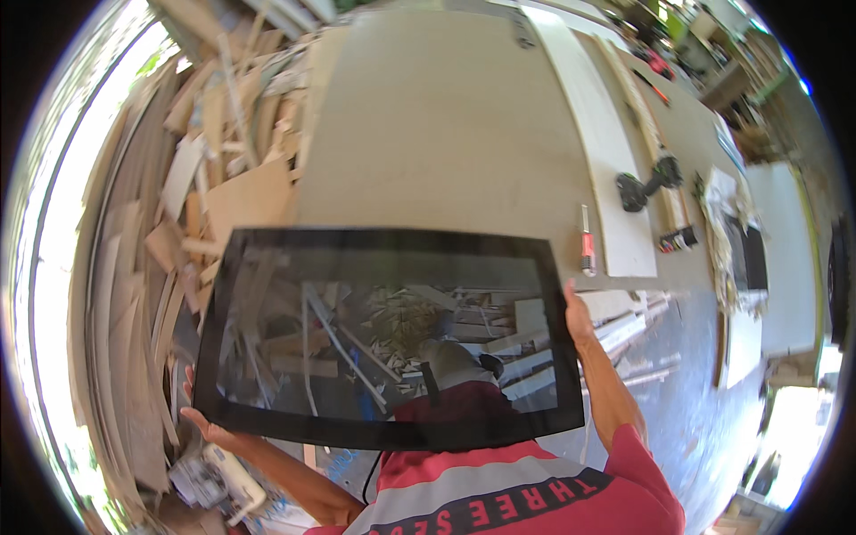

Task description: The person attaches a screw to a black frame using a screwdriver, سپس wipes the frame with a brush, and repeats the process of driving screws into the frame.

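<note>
A dark glass panel with a wide black border (379, 339) spans the space in front of my body, tilted. My left hand (203, 423) grips its lower left corner, thumb in front and the other fingers mostly behind the edge. At the right edge, my right hand (578, 314) is closed round the side, its fingers largely hidden behind the panel. Reflections of wood scraps and of my cap and shirt show in the glass. Just past the upper right corner lies a red-handled screwdriver (587, 254) on the worktable.
A broad brown board (437, 116) covers the worktable ahead. On its right are a long white strip (593, 134), a dark cordless drill (646, 185) and a small black object (678, 239). Wood offcuts (245, 196) pile up at left. A crumpled cloth (720, 232) lies far right.
</note>
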Action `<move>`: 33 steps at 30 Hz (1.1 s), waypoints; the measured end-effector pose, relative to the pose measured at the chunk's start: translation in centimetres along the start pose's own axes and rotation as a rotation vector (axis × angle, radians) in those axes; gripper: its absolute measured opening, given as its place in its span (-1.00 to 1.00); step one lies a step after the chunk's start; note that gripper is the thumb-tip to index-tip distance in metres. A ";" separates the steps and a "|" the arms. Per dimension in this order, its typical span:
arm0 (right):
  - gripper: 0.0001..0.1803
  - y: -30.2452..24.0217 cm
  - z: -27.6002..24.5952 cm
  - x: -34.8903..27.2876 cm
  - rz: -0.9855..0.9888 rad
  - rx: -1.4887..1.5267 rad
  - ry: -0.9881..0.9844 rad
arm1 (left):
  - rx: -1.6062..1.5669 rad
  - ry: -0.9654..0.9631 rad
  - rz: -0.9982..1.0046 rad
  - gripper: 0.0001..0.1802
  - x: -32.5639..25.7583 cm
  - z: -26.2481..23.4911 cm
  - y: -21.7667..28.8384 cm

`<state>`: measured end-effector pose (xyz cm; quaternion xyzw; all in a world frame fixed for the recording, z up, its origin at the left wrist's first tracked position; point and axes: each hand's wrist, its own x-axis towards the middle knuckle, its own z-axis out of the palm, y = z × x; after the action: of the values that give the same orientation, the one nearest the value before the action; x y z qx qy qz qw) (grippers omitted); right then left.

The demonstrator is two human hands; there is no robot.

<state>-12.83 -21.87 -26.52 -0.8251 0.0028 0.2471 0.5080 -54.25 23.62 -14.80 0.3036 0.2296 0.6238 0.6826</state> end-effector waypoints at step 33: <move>-0.22 -17.8 36.8 -44.6 -0.138 0.894 -2.280 | -0.257 1.280 1.483 -0.33 -66.5 -28.2 32.4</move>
<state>-62.29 6.66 -6.66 0.1120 -0.4024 0.7776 0.4700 -104.60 -37.48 -16.47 -0.1008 0.2376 0.9602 -0.1065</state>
